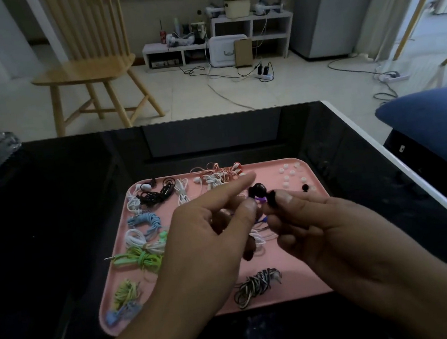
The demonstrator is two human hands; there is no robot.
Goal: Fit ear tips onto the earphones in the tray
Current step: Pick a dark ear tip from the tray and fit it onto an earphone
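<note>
Earphones lay coiled in bundles across the pink tray (301,298), which sat on the black table (68,214). Along the left side of the tray: a black bundle (156,195), a white bundle (182,193), a light blue bundle (146,222), a bright green bundle (140,258) and a yellow-green bundle (126,292). A red-and-white tangle (217,174) hung over the far rim. A black-and-white striped bundle (256,286) sat near the tray's near edge.

Loose white ear tips (291,174) were scattered in the far right corner of the tray, with one black ear tip (305,187) just beside them.

Both my hands were raised above the middle of the tray. My left hand (211,243) pinched a purple earbud (260,199) between thumb and middle finger, index finger stretched out straight toward the far side. A black tip (258,189) sat on top of that earbud; whether it was fully seated I could not tell. My right hand (321,230) gripped a small black piece (271,198) between thumb and fingertips, right next to the purple earbud. A thin purple cord (261,220) ran down between the two hands toward white cable (258,238) lying on the tray beneath them.

A wooden chair (88,65) stood on the floor beyond the table.
</note>
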